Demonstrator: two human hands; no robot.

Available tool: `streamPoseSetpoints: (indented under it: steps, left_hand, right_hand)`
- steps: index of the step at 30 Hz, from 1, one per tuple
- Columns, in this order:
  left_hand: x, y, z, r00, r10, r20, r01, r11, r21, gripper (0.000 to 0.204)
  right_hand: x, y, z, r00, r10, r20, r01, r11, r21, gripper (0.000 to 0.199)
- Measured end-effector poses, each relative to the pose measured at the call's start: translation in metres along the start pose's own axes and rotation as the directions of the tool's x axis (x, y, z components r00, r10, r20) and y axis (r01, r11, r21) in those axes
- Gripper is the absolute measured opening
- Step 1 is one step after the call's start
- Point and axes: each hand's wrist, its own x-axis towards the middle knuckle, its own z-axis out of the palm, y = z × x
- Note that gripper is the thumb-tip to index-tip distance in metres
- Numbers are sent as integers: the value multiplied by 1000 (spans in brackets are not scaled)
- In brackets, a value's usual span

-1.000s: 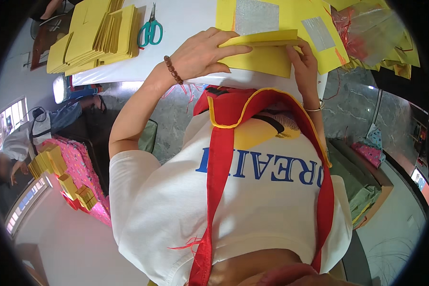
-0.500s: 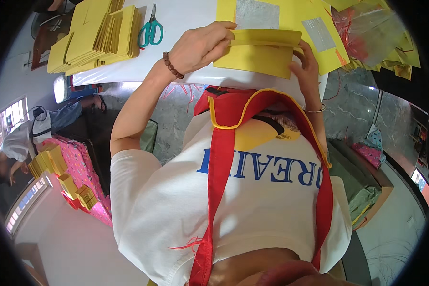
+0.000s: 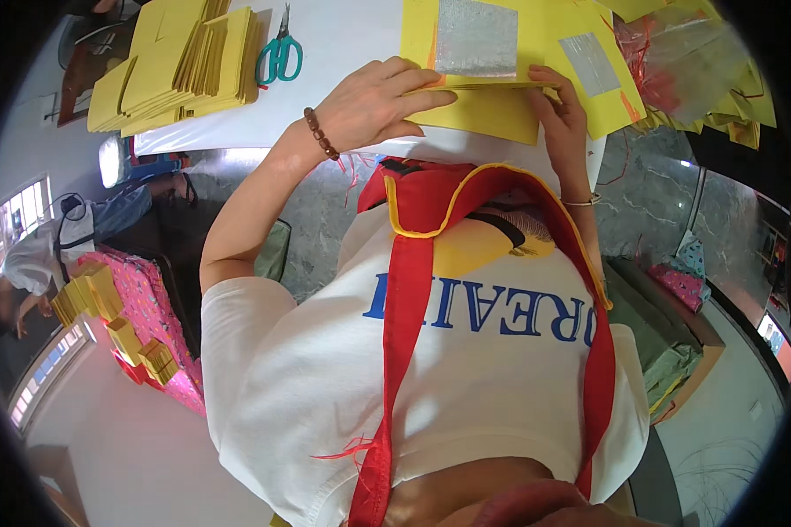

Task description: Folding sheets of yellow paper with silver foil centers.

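In front of me at the table edge lies a sheet of yellow paper [image 3: 492, 119], with a folded strip standing almost edge-on along its upper side. My left hand [image 3: 378, 101] grips the left end of that fold, some fingers behind it and others in front. At the right end, my right hand [image 3: 562, 119] pinches the same fold between thumb and fingers. Just beyond the fold is a yellow sheet with a silver foil square [image 3: 476, 39]. A second yellow sheet with a silver patch [image 3: 591, 68] lies beside my right hand.
Scissors with teal handles [image 3: 279, 61] lie on the white table [image 3: 343, 44], left of centre. Stacks of folded yellow paper [image 3: 176, 70] fill the left end. A clear plastic bag [image 3: 685, 61] sits at the far right. Another person [image 3: 35, 263] is at the left, near more yellow bundles [image 3: 97, 294].
The raised paper flap has tilted to nearly edge-on, so more of the foil square shows. My left hand has shifted slightly down and its fingers have spread along the fold.
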Motion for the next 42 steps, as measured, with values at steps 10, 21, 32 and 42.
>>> streamPoseSetpoints:
  steps: [10, 21, 32, 42]
  left_hand:
    - [1, -2, -6, 999, -10, 33, 13, 996, -86, 55]
    - [0, -12, -11, 1000, 8, -25, -12, 984, -179, 34]
    - [2, -1, 6, 914, -297, -275, 183, 910, -373, 36]
    - [6, -22, 21, 936, -248, -251, 233, 968, -91, 48]
  right_hand:
    - [-1, -3, 1, 1000, 28, -6, -28, 1000, 10, 23]
    - [1, 1, -2, 1000, 20, 19, -20, 999, 37, 24]
    - [3, 9, 7, 997, -67, -39, 62, 990, -124, 31]
    - [3, 10, 5, 989, -110, -103, 96, 987, -126, 30]
